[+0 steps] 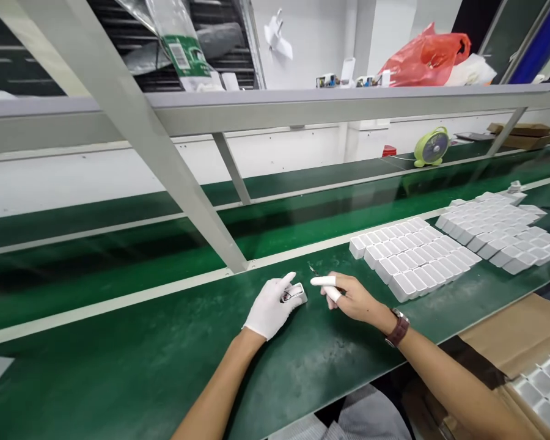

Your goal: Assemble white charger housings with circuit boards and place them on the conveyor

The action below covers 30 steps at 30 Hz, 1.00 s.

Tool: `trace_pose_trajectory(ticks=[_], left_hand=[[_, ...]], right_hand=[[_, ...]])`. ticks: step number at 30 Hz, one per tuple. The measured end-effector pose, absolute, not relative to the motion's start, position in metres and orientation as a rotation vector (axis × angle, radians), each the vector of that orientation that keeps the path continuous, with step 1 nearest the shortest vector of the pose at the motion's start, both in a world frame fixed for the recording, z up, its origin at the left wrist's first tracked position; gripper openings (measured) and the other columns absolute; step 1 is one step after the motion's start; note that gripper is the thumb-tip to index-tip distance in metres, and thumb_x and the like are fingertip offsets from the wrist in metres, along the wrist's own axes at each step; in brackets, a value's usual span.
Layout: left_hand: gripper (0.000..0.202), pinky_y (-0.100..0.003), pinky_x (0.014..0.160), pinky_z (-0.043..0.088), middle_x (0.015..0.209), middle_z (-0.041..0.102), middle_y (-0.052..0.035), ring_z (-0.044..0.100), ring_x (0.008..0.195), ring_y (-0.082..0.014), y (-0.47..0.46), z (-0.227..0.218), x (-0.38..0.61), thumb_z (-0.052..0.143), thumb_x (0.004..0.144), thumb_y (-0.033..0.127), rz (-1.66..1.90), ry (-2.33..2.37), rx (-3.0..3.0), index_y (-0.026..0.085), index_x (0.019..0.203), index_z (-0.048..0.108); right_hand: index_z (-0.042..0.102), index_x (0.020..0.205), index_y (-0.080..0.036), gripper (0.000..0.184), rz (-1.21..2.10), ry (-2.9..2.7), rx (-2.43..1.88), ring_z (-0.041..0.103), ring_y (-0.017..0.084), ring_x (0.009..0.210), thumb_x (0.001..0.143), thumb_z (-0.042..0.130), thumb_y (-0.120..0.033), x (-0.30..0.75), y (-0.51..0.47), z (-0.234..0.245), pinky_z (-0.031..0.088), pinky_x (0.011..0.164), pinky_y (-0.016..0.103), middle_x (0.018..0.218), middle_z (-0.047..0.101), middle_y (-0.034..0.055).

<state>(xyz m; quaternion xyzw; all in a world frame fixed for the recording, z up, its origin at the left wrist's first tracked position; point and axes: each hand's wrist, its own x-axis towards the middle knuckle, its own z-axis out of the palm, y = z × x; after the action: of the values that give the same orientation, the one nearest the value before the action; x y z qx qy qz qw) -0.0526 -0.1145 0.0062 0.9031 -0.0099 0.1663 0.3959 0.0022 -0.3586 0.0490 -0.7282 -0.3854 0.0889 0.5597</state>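
You've got your white-gloved left hand (271, 310) clamped on the small white plastic case (295, 294) to pin it to the green belt (132, 360), while just right of the case your bare right hand (352, 298) pinches thin metal tweezers (313, 269), ready for fine work.

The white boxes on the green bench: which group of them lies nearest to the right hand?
The nearer block of white boxes, just right of the right hand; the second block lies farther right, beyond it.

The bench top (119, 373) is dark green matting with a dull, scuffed sheen. The left hand (270, 308) wears a white cloth glove. The trays (417, 256) at centre right look like smooth white plastic; the frame (132, 128) is matt grey painted metal.
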Motion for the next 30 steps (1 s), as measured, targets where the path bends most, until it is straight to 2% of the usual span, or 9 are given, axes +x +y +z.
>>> trace_pose_trajectory(ticks=[3, 6, 9, 11, 15, 19, 22, 26, 30], left_hand=[[0.065, -0.031, 0.073, 0.053, 0.094, 0.067, -0.0012, 0.060, 0.073, -0.0155, -0.106, 0.004, -0.050, 0.086, 0.070, 0.036, 0.322, 0.254, 1.737, 0.023, 0.129, 0.063], [0.052, -0.022, 0.056, 0.047, 0.087, 0.062, -0.0013, 0.053, 0.062, -0.0097, -0.100, 0.008, -0.047, 0.082, 0.078, 0.042, 0.206, 0.301, 1.033, 0.018, 0.120, 0.063], [0.033, -0.019, 0.052, 0.045, 0.087, 0.060, -0.0036, 0.056, 0.068, -0.0110, -0.097, 0.011, -0.044, 0.074, 0.087, 0.037, 0.069, 0.293, 0.610, 0.015, 0.110, 0.063], [0.031, -0.020, 0.051, 0.046, 0.093, 0.060, -0.0059, 0.058, 0.073, -0.0128, -0.097, 0.012, -0.044, 0.070, 0.090, 0.036, -0.004, 0.280, 0.541, 0.015, 0.111, 0.063], [0.043, -0.022, 0.056, 0.048, 0.095, 0.058, -0.0055, 0.054, 0.074, -0.0115, -0.104, 0.012, -0.048, 0.079, 0.083, 0.044, -0.066, 0.213, 0.612, 0.015, 0.108, 0.062], [0.055, -0.030, 0.076, 0.054, 0.094, 0.056, -0.0009, 0.053, 0.077, -0.0103, -0.116, 0.013, -0.054, 0.091, 0.070, 0.030, -0.062, 0.093, 0.822, 0.021, 0.112, 0.057], [0.061, -0.037, 0.087, 0.055, 0.092, 0.056, 0.0005, 0.059, 0.085, -0.0150, -0.124, 0.012, -0.057, 0.091, 0.065, 0.022, 0.033, 0.027, 1.093, 0.023, 0.113, 0.053], [0.060, -0.034, 0.076, 0.056, 0.115, 0.058, -0.0060, 0.065, 0.084, -0.0174, -0.128, 0.008, -0.060, 0.088, 0.061, 0.023, 0.256, 0.028, 1.570, 0.022, 0.110, 0.052], [0.056, -0.038, 0.079, 0.058, 0.104, 0.062, -0.0048, 0.067, 0.087, -0.0212, -0.130, 0.007, -0.062, 0.088, 0.059, 0.027, 0.500, 0.105, 1.994, 0.021, 0.105, 0.058]], right_hand=[[0.067, 0.125, -0.022, 0.034, 0.335, -0.832, -1.374, 0.065, 0.014, 0.073, 0.095, 0.050, -0.023, 0.021, -0.332, 0.055, 0.054, 0.066, 0.029, 0.094, 0.065, 0.0043], [0.062, 0.130, -0.024, 0.043, 0.331, -0.731, -1.158, 0.068, 0.017, 0.083, 0.086, 0.063, -0.022, 0.037, -0.317, 0.050, 0.058, 0.075, 0.034, 0.103, 0.065, 0.0043], [0.061, 0.127, -0.024, 0.052, 0.216, -0.626, -1.193, 0.069, 0.017, 0.081, 0.079, 0.078, -0.024, 0.043, -0.311, 0.034, 0.060, 0.076, 0.035, 0.099, 0.065, 0.0024], [0.062, 0.124, -0.023, 0.046, 0.184, -0.610, -1.249, 0.070, 0.018, 0.076, 0.082, 0.078, -0.030, 0.040, -0.309, 0.024, 0.061, 0.075, 0.036, 0.091, 0.066, 0.0017], [0.066, 0.126, -0.025, 0.031, 0.088, -0.661, -1.355, 0.071, 0.017, 0.075, 0.098, 0.064, -0.036, 0.027, -0.309, 0.020, 0.062, 0.077, 0.037, 0.089, 0.069, 0.0029], [0.069, 0.125, -0.028, 0.028, -0.019, -0.724, -1.283, 0.074, 0.021, 0.093, 0.099, 0.064, -0.037, 0.018, -0.309, 0.031, 0.065, 0.086, 0.041, 0.118, 0.067, 0.0071], [0.076, 0.109, -0.025, 0.021, -0.004, -0.722, -1.356, 0.073, 0.025, 0.105, 0.101, 0.060, -0.037, 0.012, -0.310, 0.038, 0.064, 0.094, 0.044, 0.113, 0.074, 0.0078], [0.077, 0.104, -0.024, 0.018, 0.009, -0.722, -1.399, 0.074, 0.024, 0.104, 0.099, 0.065, -0.037, 0.004, -0.312, 0.044, 0.064, 0.097, 0.045, 0.107, 0.077, 0.0066], [0.075, 0.102, -0.023, 0.017, 0.040, -0.746, -1.377, 0.074, 0.023, 0.104, 0.100, 0.064, -0.035, -0.002, -0.313, 0.043, 0.065, 0.094, 0.040, 0.110, 0.076, 0.0068]])
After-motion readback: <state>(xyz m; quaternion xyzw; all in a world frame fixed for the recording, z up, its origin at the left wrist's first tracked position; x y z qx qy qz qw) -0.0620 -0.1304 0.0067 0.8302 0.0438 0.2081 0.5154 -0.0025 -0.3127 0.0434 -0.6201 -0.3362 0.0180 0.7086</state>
